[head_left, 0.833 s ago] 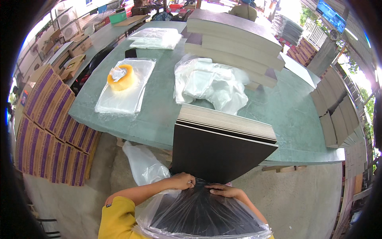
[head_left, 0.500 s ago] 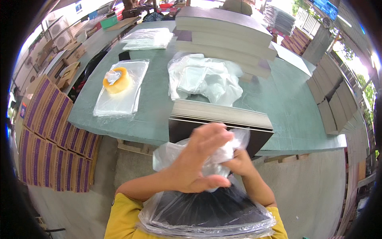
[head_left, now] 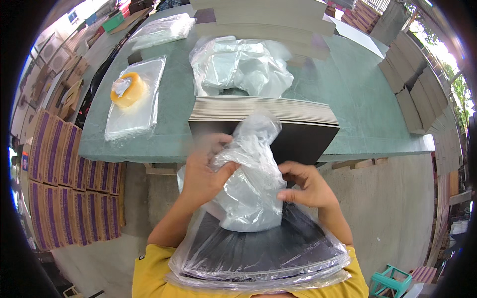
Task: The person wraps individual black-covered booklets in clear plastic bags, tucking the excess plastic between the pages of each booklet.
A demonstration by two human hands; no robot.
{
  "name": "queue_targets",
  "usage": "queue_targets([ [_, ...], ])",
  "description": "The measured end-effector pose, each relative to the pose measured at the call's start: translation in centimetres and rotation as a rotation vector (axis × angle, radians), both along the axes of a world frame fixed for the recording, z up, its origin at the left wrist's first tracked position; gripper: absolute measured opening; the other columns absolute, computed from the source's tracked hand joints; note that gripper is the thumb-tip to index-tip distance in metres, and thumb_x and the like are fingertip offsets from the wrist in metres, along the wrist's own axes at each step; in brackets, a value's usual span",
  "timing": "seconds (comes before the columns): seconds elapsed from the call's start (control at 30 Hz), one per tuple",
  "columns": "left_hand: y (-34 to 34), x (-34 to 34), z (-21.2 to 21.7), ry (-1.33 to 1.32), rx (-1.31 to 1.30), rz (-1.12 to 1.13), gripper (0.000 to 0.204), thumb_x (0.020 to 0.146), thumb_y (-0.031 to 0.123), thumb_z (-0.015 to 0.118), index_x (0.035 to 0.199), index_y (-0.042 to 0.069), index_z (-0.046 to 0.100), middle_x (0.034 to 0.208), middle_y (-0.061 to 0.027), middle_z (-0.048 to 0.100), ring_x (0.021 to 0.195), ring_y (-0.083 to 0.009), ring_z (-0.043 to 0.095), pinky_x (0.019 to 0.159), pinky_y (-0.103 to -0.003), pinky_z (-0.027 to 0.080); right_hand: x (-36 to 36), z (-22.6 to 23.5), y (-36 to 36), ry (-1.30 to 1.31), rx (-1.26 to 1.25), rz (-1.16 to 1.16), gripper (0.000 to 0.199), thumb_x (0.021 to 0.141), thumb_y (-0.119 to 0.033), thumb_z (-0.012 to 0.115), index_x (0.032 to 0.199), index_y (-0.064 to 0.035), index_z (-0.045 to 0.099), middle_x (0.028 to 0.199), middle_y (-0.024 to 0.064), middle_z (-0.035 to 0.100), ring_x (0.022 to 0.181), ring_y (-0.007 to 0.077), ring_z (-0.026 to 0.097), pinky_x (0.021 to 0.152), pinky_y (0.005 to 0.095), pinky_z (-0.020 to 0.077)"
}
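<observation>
A crumpled clear plastic bag point(head_left: 253, 188) rises in a twisted bunch between my hands. My left hand point(head_left: 206, 171) grips its left side, the thumb lying across the film and the fingers curled behind. On the right edge, my right hand point(head_left: 308, 185) has its fingers bent and its thumb pressed to the plastic. Below, against my yellow shirt, a dark flat panel point(head_left: 278, 253) sits inside clear film that gathers toward the bunch. Just beyond my hands, a stack of black-faced boards point(head_left: 308, 139) with pale edges stands at the table's near edge.
On the green table point(head_left: 367, 109) lies a loose heap of clear plastic point(head_left: 238, 67). A yellow tape roll point(head_left: 130, 90) rests on flat plastic sleeves point(head_left: 131, 124) at left. Cartons point(head_left: 74, 198) are piled left; grey board stacks point(head_left: 407, 94) stand right. A green stool point(head_left: 390, 283) is lower right.
My left hand has come down from above the plastic and moved left onto it. My right hand has eased its closer grip. The bunch stands taller, and the view has tipped downward.
</observation>
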State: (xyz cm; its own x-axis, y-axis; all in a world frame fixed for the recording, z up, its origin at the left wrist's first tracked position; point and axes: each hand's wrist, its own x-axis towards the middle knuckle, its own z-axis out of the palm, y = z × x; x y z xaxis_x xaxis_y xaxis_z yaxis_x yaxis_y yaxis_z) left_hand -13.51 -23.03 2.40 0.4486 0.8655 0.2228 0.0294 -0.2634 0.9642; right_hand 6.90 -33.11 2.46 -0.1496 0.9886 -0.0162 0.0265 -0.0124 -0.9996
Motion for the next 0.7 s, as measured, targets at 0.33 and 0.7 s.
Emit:
queue_targets([
  [0.33, -3.0, -1.3, 3.3, 0.177, 0.252, -0.093, 0.053, 0.067, 0.013, 0.071, 0.111, 0.004, 0.043, 0.081, -0.0095, 0.055, 0.070, -0.0142, 0.054, 0.062, -0.026, 0.044, -1.1, -0.2, 2.3, -0.110, 0.080, -0.133, 0.026, 0.064, -0.017, 0.074, 0.058, -0.0020, 0.054, 0.050, -0.0031, 0.045, 0.051, 0.0013, 0.038, 0.042, 0.0202, 0.0289],
  [0.7, -1.4, 1.5, 1.6, 0.000, -0.189, -0.245, 0.050, 0.070, -0.005, 0.062, 0.114, 0.000, 0.040, 0.090, -0.0083, 0.053, 0.080, -0.0104, 0.052, 0.069, -0.022, 0.042, -0.6, 0.5, 2.1, 0.245, -0.119, -0.096, 0.022, 0.075, -0.021, 0.065, 0.074, -0.0002, 0.059, 0.063, 0.0020, 0.056, 0.055, 0.0050, 0.050, 0.048, 0.0176, 0.0383],
])
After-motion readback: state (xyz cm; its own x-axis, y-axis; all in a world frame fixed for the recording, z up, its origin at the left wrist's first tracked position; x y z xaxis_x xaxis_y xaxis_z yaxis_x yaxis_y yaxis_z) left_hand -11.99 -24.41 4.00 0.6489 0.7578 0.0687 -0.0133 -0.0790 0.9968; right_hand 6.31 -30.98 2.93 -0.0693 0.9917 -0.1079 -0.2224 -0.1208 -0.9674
